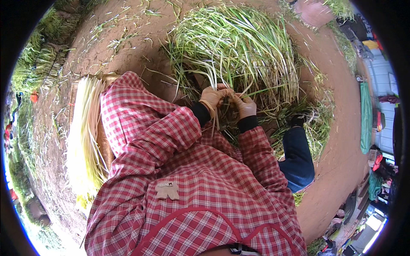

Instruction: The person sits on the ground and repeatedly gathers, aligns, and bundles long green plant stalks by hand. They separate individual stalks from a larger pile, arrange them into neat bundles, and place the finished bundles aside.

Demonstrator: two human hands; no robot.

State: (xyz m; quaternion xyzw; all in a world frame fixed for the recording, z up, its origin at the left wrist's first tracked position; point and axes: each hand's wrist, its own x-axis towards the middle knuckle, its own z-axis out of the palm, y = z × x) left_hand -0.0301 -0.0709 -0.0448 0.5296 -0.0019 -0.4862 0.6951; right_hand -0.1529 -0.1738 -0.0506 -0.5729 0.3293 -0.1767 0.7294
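My left hand (213, 98), in a thin tan glove, pinches a few chive-like stalks (212, 76), pale at the near end and green farther out. Right beside it, nearly touching, my gloved right hand (244, 105) has its thumb and fingers pressed together on the same stalks; its exact hold is partly hidden. Just beyond both hands a large heap of long green stalks (239, 47) lies on the ground, its pale ends to the right and near side. Some thin pale ends hang below my hands.
To my left, trimmed pale-yellow stalks (85, 136) lie in a neat bundle on a brown support (105, 147). Loose leaves litter the brown dirt floor (341, 128). More green bundles (42, 64) stand at far left. Mixed goods and a green sheet (365, 117) line the right side.
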